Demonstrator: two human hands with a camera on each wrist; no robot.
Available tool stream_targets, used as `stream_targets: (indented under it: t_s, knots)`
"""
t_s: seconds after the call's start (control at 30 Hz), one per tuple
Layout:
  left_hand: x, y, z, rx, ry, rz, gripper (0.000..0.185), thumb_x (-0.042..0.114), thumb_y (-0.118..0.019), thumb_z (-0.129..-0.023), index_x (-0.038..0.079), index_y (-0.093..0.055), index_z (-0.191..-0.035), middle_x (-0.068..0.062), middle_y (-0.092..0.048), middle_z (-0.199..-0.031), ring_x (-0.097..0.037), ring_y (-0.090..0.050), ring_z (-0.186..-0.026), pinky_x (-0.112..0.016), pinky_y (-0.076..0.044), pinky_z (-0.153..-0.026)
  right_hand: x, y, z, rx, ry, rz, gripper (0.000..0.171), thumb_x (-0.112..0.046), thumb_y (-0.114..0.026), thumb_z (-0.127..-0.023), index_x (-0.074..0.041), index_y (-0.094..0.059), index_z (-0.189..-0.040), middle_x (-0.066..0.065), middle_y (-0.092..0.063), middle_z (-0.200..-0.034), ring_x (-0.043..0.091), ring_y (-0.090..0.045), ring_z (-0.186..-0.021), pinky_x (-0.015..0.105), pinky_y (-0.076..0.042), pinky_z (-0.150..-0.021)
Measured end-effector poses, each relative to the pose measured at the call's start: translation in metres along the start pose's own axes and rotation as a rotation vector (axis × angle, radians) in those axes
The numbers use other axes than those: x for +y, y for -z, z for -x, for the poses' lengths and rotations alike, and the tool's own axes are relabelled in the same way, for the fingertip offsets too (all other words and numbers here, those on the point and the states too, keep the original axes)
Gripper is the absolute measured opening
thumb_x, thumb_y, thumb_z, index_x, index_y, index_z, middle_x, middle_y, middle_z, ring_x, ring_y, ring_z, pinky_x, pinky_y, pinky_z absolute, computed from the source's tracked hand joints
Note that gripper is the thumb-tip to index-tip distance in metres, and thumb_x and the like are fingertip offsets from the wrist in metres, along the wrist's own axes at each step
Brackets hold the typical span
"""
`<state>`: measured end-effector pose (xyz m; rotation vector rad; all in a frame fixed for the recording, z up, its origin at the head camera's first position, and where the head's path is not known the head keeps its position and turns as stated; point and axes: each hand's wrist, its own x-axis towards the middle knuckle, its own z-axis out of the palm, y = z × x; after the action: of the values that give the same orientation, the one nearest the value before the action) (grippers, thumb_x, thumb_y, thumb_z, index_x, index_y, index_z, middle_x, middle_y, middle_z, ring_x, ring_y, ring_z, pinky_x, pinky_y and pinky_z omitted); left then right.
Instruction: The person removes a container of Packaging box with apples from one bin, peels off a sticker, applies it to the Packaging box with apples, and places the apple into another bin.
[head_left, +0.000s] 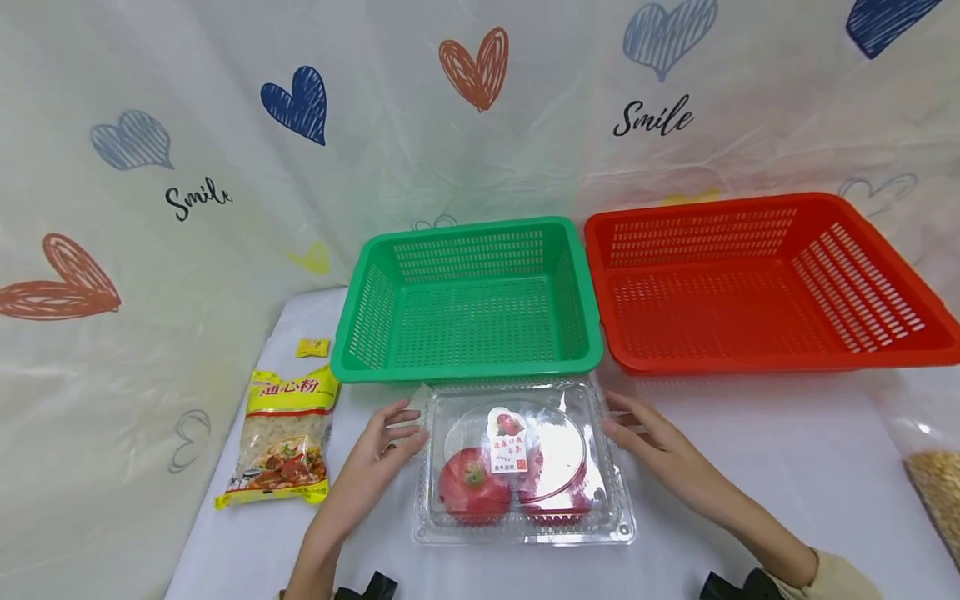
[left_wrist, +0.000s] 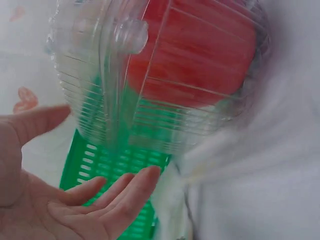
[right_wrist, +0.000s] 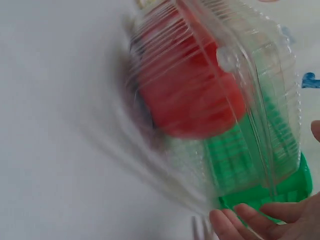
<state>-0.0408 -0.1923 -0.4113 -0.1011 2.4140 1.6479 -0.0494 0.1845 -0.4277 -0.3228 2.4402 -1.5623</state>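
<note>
Both open hands, left hand (head_left: 386, 454) and right hand (head_left: 648, 437), flank the clear clamshell (head_left: 525, 467) (tomatoes inside), gripping nothing.

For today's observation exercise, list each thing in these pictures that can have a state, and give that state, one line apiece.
Clamshell box: lid closed, flat on the table, tomatoes inside.
Green basket: upright, nothing in it.
Red basket: upright, nothing in it.
Pasta bag: sealed, lying flat.
Left hand: open, at the box's left edge.
Right hand: open, at the box's right edge.
</note>
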Motion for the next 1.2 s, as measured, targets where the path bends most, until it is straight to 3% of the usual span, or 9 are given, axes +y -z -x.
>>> stream_targets:
  t_s: [0.13,0.33,0.43,0.6,0.8,0.9,1.03,1.2]
  knots:
    - [-0.007,-0.006,-0.002,-0.114,0.071,0.025,0.067,0.038,-0.067,-0.102,0.008,-0.043,-0.157,-0.014,-0.057,-0.146,-0.035,-0.053,-0.136,-0.059,-0.044,-0.110,0.001,-0.003,-0.002,-0.110,-0.067,-0.092,0.058,-0.027,-0.056,-0.107,0.000,-0.042,-0.156,0.021,-0.053,-0.145,0.035,-0.059,-0.124,0.057,-0.053,-0.097]
    - [-0.014,-0.006,-0.003,-0.245,0.095,0.094,0.069,0.037,-0.070,-0.099,0.019,-0.037,-0.158,-0.012,-0.042,-0.159,-0.039,-0.028,-0.154,-0.065,-0.026,-0.121,0.002,-0.007,-0.001,-0.142,-0.054,-0.171,0.066,-0.024,-0.061,-0.105,-0.002,-0.034,-0.161,0.023,-0.051,-0.151,0.039,-0.060,-0.127,0.053,-0.054,-0.098]
    - [-0.017,-0.003,-0.004,-0.286,0.108,0.157,0.074,0.034,-0.071,-0.099,0.026,-0.030,-0.159,-0.017,-0.038,-0.160,-0.042,-0.028,-0.153,-0.067,-0.030,-0.118,0.002,-0.008,0.003,-0.148,-0.055,-0.193,0.074,-0.023,-0.063,-0.104,-0.006,-0.026,-0.165,0.024,-0.041,-0.160,0.049,-0.051,-0.135,0.059,-0.054,-0.098]
    - [-0.017,0.002,-0.005,-0.347,0.126,0.234,0.081,0.030,-0.072,-0.097,0.037,-0.022,-0.162,-0.024,-0.042,-0.155,-0.043,-0.045,-0.141,-0.064,-0.046,-0.105,-0.002,-0.009,0.007,-0.190,-0.099,-0.243,0.085,-0.027,-0.066,-0.101,-0.021,-0.014,-0.169,0.024,-0.025,-0.167,0.056,-0.033,-0.146,0.072,-0.048,-0.099]
    - [-0.013,0.007,-0.003,-0.391,0.066,0.247,0.083,0.024,-0.073,-0.097,0.035,-0.022,-0.161,-0.022,-0.053,-0.145,-0.037,-0.059,-0.129,-0.051,-0.054,-0.101,-0.014,-0.013,0.013,-0.183,-0.192,-0.286,0.088,-0.031,-0.066,-0.100,-0.036,-0.010,-0.168,0.024,-0.027,-0.165,0.058,-0.028,-0.146,0.068,-0.051,-0.099]
    - [-0.009,0.009,0.000,-0.425,0.023,0.273,0.084,0.017,-0.073,-0.096,0.030,-0.021,-0.161,-0.023,-0.053,-0.143,-0.037,-0.062,-0.126,-0.046,-0.056,-0.099,-0.022,-0.014,0.020,-0.159,-0.211,-0.314,0.086,-0.030,-0.065,-0.101,-0.038,-0.011,-0.168,0.022,-0.029,-0.163,0.053,-0.038,-0.142,0.061,-0.055,-0.097]
    - [0.004,0.010,0.006,-0.424,-0.007,0.304,0.087,0.013,-0.073,-0.095,0.027,-0.019,-0.162,-0.024,-0.051,-0.144,-0.038,-0.062,-0.126,-0.047,-0.059,-0.095,-0.034,-0.008,0.025,-0.131,-0.159,-0.329,0.086,-0.023,-0.064,-0.102,-0.034,-0.011,-0.168,0.022,-0.033,-0.159,0.040,-0.056,-0.130,0.046,-0.061,-0.088]
    - [0.031,0.003,0.008,-0.387,-0.053,0.281,0.088,0.019,-0.072,-0.096,0.025,-0.016,-0.164,-0.024,-0.048,-0.149,-0.038,-0.060,-0.127,-0.049,-0.059,-0.094,-0.041,0.012,0.021,-0.038,-0.008,-0.273,0.078,-0.014,-0.058,-0.104,-0.026,-0.015,-0.169,0.025,-0.034,-0.159,0.039,-0.059,-0.125,0.043,-0.064,-0.078]
